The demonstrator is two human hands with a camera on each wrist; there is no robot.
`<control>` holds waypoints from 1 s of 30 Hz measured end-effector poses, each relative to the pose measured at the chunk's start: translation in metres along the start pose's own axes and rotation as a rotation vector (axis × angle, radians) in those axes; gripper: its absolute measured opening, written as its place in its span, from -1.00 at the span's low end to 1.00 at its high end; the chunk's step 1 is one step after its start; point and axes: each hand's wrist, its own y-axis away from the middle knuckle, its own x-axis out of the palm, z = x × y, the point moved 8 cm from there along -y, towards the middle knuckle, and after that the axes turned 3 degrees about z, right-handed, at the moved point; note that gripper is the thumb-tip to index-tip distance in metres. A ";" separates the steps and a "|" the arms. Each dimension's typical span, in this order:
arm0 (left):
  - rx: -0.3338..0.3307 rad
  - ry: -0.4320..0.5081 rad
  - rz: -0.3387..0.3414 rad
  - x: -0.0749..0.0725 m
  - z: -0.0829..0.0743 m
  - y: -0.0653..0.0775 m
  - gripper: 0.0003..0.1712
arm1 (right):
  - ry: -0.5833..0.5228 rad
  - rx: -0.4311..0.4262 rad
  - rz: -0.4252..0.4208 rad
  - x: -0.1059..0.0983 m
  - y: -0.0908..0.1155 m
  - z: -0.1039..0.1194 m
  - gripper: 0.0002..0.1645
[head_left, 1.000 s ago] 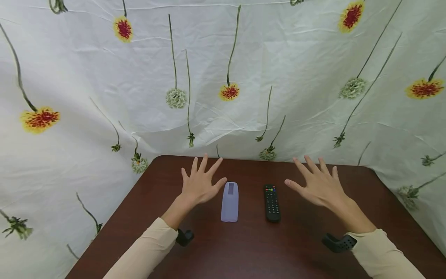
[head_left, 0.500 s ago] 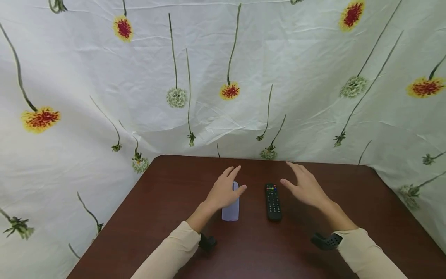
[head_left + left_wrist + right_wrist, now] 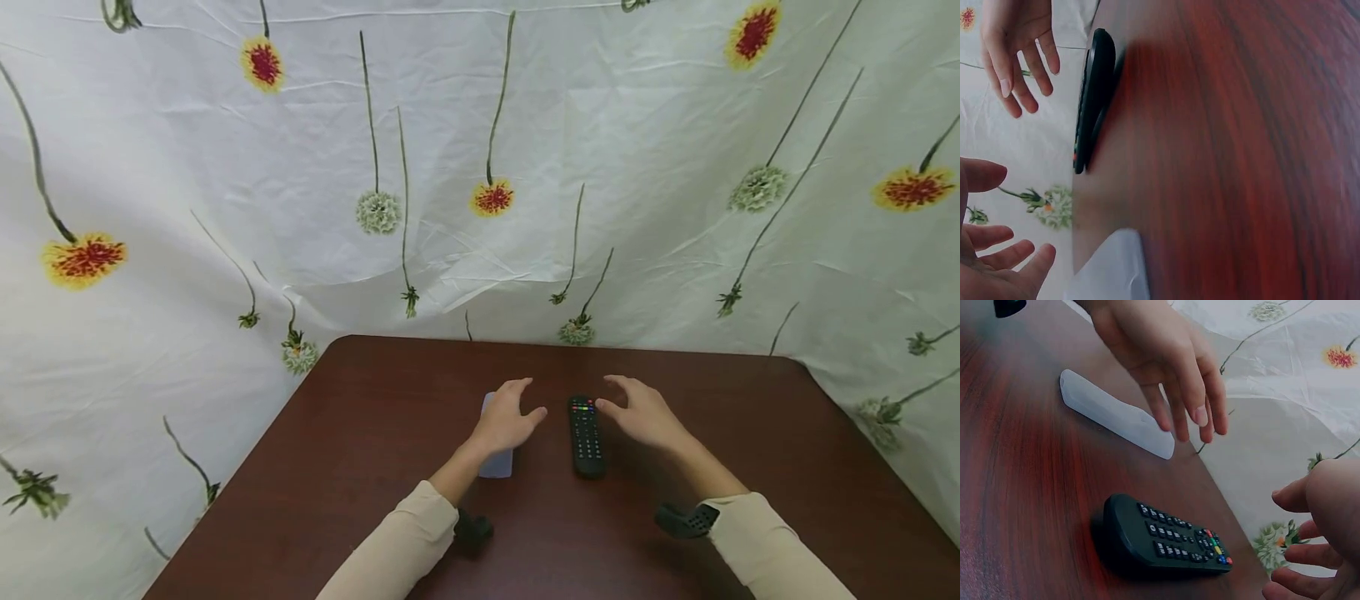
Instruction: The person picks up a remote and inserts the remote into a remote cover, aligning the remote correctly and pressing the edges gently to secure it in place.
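Note:
A black remote control lies face up on the dark wooden table, its keypad and coloured buttons showing. To its left lies a pale lavender, remote-shaped sleeve, which looks whitish in the right wrist view. My left hand hovers above the sleeve and hides much of it from the head camera. Its fingers are relaxed and hold nothing. Just right of the remote's far end is my right hand, raised over the table with loosely bent fingers and nothing in its grasp.
The reddish-brown table top has rounded far corners. A white floral cloth hangs behind it and along both sides. Each wrist wears a black camera mount, seen on the right wrist.
Both hands have moved inward, towards each other. Their spread fingers have relaxed, and the left hand has come over the sleeve. The remote and sleeve stay in place.

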 end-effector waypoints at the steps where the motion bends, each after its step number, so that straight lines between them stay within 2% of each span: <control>1: -0.006 0.014 -0.005 0.003 0.002 -0.001 -0.29 | -0.020 0.020 0.010 0.002 0.000 -0.002 -0.33; 6: -0.049 0.099 -0.040 0.017 0.003 -0.011 -0.35 | -0.116 0.125 0.027 0.009 -0.002 -0.015 -0.39; 10: -0.097 0.130 -0.053 0.031 0.001 -0.020 -0.39 | -0.221 0.201 0.038 0.018 -0.002 -0.026 -0.44; 16: -0.176 0.133 -0.009 0.050 0.000 -0.026 -0.44 | -0.406 0.299 0.092 0.033 -0.003 -0.036 -0.48; 19: -0.218 0.195 0.012 0.060 0.001 -0.028 -0.50 | -0.486 0.347 0.108 0.038 -0.004 -0.041 -0.51; 23: -0.277 0.358 -0.012 0.070 0.002 -0.029 -0.56 | -0.590 0.371 0.129 0.043 -0.005 -0.044 -0.53; 26: -0.315 0.475 -0.040 0.074 0.002 -0.030 -0.56 | -0.639 0.375 0.130 0.044 -0.006 -0.046 -0.52; 30: -0.337 0.566 -0.048 0.074 0.003 -0.029 -0.56 | -0.694 0.401 0.126 0.045 -0.006 -0.048 -0.51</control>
